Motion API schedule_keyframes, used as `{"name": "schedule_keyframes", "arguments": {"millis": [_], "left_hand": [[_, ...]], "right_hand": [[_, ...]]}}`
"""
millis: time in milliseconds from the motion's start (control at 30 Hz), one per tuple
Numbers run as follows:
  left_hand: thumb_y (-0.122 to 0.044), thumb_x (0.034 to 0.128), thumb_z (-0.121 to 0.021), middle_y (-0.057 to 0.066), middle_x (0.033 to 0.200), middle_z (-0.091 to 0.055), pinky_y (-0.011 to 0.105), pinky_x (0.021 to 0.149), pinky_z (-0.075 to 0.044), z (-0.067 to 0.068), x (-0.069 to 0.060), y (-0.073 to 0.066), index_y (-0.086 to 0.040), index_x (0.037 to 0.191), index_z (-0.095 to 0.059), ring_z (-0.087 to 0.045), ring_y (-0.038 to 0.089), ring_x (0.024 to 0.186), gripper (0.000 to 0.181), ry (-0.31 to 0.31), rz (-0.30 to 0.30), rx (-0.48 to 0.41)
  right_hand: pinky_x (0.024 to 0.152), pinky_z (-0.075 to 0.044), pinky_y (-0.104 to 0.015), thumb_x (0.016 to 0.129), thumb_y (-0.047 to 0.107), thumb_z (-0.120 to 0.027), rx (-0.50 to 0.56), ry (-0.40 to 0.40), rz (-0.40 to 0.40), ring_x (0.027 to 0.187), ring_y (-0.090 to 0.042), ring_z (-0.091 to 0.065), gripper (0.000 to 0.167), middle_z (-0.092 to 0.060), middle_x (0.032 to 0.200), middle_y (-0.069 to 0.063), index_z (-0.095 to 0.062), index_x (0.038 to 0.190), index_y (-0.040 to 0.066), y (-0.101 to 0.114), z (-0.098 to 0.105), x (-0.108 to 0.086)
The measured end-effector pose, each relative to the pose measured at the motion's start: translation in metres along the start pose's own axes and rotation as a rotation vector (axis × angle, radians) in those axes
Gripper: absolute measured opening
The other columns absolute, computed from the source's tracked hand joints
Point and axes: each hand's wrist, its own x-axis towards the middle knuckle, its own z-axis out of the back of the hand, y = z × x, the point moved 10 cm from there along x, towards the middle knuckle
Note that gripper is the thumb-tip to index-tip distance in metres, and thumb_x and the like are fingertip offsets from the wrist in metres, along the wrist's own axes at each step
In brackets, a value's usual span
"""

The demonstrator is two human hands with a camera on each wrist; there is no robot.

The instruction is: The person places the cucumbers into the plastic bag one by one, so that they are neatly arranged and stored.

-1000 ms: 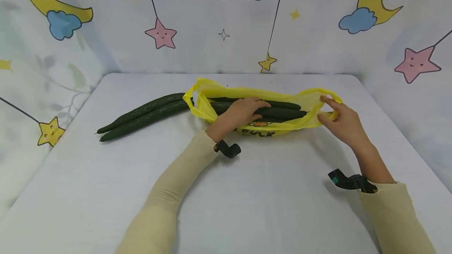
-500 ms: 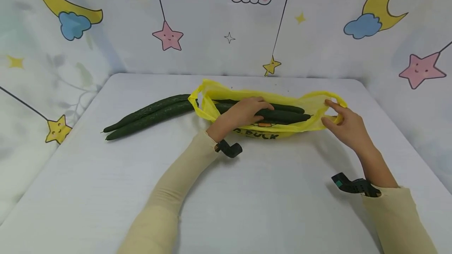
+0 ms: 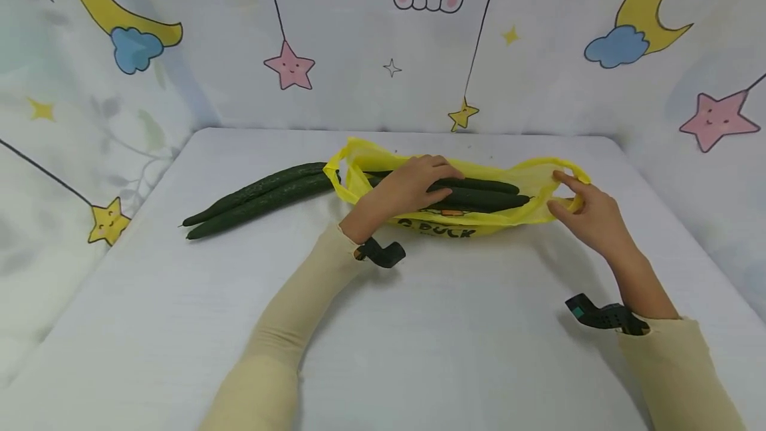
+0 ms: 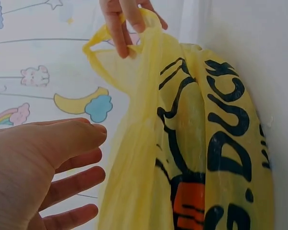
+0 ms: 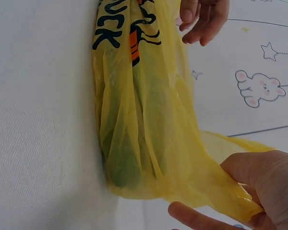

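Observation:
A yellow plastic bag [image 3: 419,223] lies on its long side on the table, mouth upward, with dark lettering on its front. Cucumbers [image 3: 481,200] lie lengthwise inside it. My left hand [image 3: 409,185] hovers over the bag's mouth; in the left wrist view its fingers [image 4: 77,184] are loosely bent and hold nothing. With thumb and fingers my right hand [image 3: 589,215] grips the handle at the bag's right end, and the gathered plastic shows in the right wrist view between the thumb [image 5: 247,167] and fingers.
Two more cucumbers [image 3: 263,203] lie side by side on the white table [image 3: 467,331], left of the bag, their right ends against its left handle. A patterned cloth backdrop [image 3: 353,38] stands behind and at both sides of the table.
My left hand has lifted slightly from the cucumbers in the bag, and its fingers have loosened. The right hand keeps its hold on the handle. The head view has shifted a little.

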Motion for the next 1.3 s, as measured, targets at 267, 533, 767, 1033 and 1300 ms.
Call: {"name": "schedule_keyframes", "arguments": {"millis": [267, 533, 767, 1033, 1300], "left_hand": [[-0.018, 0.0968, -0.063, 0.007, 0.120, -0.063, 0.037, 0.096, -0.044, 0.018, -0.015, 0.001, -0.012, 0.127, -0.064, -0.058, 0.022, 0.109, 0.031, -0.052, 0.009, 0.053], [-0.019, 0.0957, -0.064, 0.005, 0.115, -0.066, 0.036, 0.087, -0.048, 0.039, -0.032, -0.003, -0.013, 0.124, -0.067, -0.063, 0.021, 0.102, 0.029, -0.151, 0.016, 0.194], [-0.019, 0.0948, -0.065, 0.005, 0.111, -0.068, 0.036, 0.079, -0.051, 0.064, -0.050, -0.004, -0.013, 0.120, -0.068, -0.065, 0.021, 0.095, 0.026, -0.286, 0.020, 0.305], [-0.019, 0.0936, -0.065, 0.008, 0.119, -0.065, 0.042, 0.084, -0.050, 0.088, -0.081, 0.006, -0.013, 0.126, -0.065, -0.062, 0.027, 0.104, 0.033, -0.378, 0.099, 0.299], [-0.019, 0.0934, -0.066, 0.011, 0.126, -0.060, 0.047, 0.096, -0.045, 0.101, -0.115, 0.033, -0.009, 0.135, -0.057, -0.056, 0.031, 0.117, 0.043, -0.380, 0.218, 0.201]], "right_hand": [[0.049, -0.032, -0.025, 0.097, 0.020, -0.058, -0.021, 0.024, -0.028, 0.060, -0.020, -0.037, 0.054, -0.037, 0.073, -0.009, -0.044, 0.144, -0.003, -0.002, -0.002, 0.002], [0.048, -0.031, -0.027, 0.096, 0.019, -0.058, -0.016, 0.033, -0.019, 0.055, -0.017, -0.033, 0.054, -0.034, 0.072, -0.008, -0.044, 0.143, -0.004, -0.002, -0.005, 0.000], [0.047, -0.030, -0.026, 0.096, 0.018, -0.059, -0.023, 0.017, -0.008, 0.053, -0.015, -0.032, 0.053, -0.035, 0.070, -0.008, -0.045, 0.142, -0.005, -0.001, 0.000, 0.000], [0.047, -0.030, -0.026, 0.096, 0.017, -0.059, -0.016, 0.010, 0.001, 0.055, -0.016, -0.033, 0.053, -0.035, 0.071, -0.008, -0.045, 0.142, -0.004, -0.001, -0.001, 0.001], [0.046, -0.031, -0.026, 0.096, 0.018, -0.059, -0.014, 0.024, 0.000, 0.055, -0.017, -0.034, 0.054, -0.035, 0.071, -0.008, -0.045, 0.143, -0.004, 0.000, -0.006, 0.001]]}}
